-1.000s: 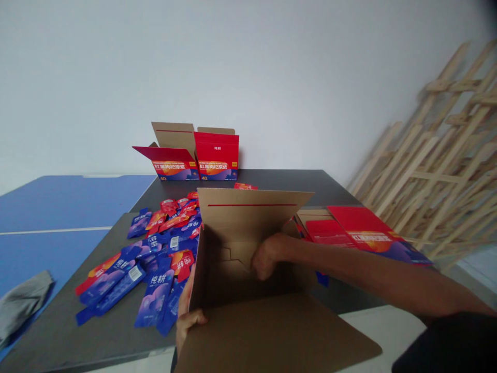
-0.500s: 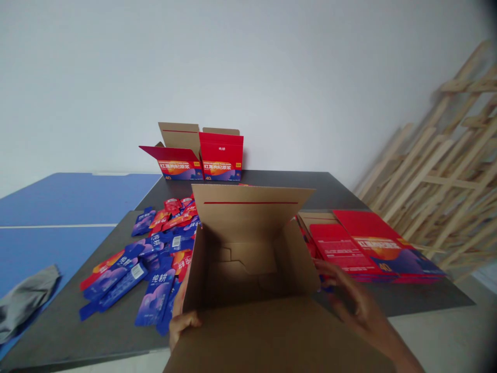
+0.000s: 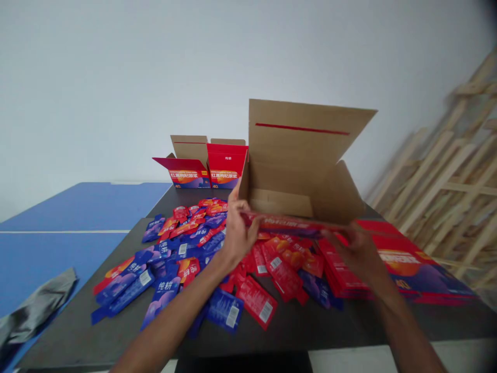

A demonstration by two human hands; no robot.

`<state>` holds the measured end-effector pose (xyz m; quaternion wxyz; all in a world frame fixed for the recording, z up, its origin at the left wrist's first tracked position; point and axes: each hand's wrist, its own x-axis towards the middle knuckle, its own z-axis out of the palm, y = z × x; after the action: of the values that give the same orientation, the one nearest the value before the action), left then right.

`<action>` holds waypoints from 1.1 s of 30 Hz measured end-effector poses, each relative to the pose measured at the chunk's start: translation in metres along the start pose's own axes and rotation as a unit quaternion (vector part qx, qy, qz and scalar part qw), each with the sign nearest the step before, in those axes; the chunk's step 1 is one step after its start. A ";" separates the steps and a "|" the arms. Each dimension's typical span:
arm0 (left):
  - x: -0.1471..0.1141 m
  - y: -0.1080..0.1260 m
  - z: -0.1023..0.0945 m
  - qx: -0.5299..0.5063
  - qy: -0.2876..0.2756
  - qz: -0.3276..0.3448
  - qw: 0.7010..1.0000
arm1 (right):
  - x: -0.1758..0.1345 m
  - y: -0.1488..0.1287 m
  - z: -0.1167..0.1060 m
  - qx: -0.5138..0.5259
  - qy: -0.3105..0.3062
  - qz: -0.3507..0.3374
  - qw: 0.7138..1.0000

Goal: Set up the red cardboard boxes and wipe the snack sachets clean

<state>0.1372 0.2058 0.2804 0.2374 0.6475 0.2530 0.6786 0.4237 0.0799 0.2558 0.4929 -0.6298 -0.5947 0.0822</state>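
Observation:
An open cardboard box (image 3: 310,150), brown inside with a red strip on its raised back flap, is held above the table by both hands. My left hand (image 3: 237,228) grips its front left corner, fingers closed at the edge. At the front right, my right hand (image 3: 355,251) is closed on the same box, slightly blurred. The box's printed red and blue front shows as a narrow, foreshortened band. Beneath it lie loose red sachets (image 3: 258,300) and blue sachets (image 3: 225,310) in a spread heap. No contents show in the visible part of the box.
Two printed boxes with raised flaps, one at left (image 3: 189,173) and one at right (image 3: 228,166), stand at the table's back. Flattened red cartons (image 3: 411,269) are stacked on the right. A grey cloth (image 3: 42,303) lies on the blue table (image 3: 97,207). Wooden racks (image 3: 446,171) lean at right.
The box has moved up, away and to the right, tilting so its front shows edge-on. More sachets are uncovered below. My right hand has closed on the front right edge.

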 end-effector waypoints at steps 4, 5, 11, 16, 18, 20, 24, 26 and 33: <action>0.063 -0.063 0.060 0.107 -0.128 0.094 0.981 | 0.110 0.016 0.011 0.077 0.058 -0.007 0.995; 0.074 -0.080 0.072 0.117 -0.160 0.096 0.975 | 0.135 0.027 0.016 0.093 0.053 -0.003 0.994; 0.101 -0.172 0.100 0.146 -0.266 0.068 0.950 | 0.218 0.114 0.067 0.137 -0.009 0.034 0.990; 0.114 -0.231 0.100 0.172 -0.280 0.011 0.944 | 0.250 0.158 0.109 0.140 -0.020 0.046 0.989; 0.123 -0.248 0.106 0.182 -0.270 -0.008 0.946 | 0.266 0.171 0.119 0.140 -0.014 0.048 0.989; 0.130 -0.263 0.116 0.190 -0.254 -0.021 0.948 | 0.284 0.182 0.125 0.140 -0.004 0.047 0.989; 0.138 -0.284 0.136 0.212 -0.221 -0.042 0.951 | 0.309 0.204 0.136 0.142 0.000 0.044 0.989; 0.137 -0.292 0.140 0.223 -0.210 -0.049 0.951 | 0.314 0.213 0.144 0.146 -0.008 0.047 0.988; 0.130 -0.306 0.131 0.228 -0.204 -0.042 0.951 | 0.317 0.228 0.168 0.156 -0.052 0.058 0.985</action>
<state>0.2601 0.5269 0.1840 0.1583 0.7974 0.3744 0.4459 0.5487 0.4751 0.1614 0.5478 -0.5733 -0.5621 0.2352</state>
